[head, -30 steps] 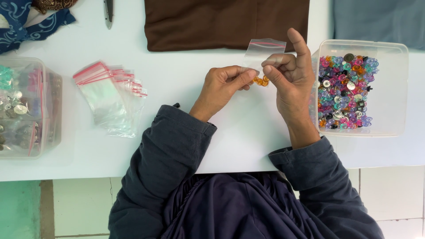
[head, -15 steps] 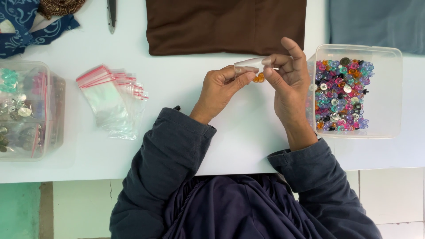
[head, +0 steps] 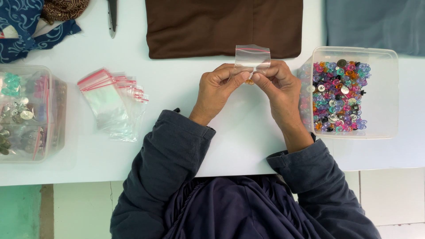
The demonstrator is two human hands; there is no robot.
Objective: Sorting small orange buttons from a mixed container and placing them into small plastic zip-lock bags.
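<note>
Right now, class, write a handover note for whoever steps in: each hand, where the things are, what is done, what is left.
Left hand and right hand: both pinch one small clear zip bag above the white table; orange pieces sit between the fingertips.
Empty zip bags: stack on the left.
Coloured buttons: open clear tub, right.
Filled bags: clear tub, far left.
Done: some bags filled.
Left: many loose buttons; whether this bag is sealed cannot be told.

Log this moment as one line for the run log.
left hand: holds small clear zip bag | right hand: holds same bag, orange piece at fingertips | right: tub of coloured buttons
</note>
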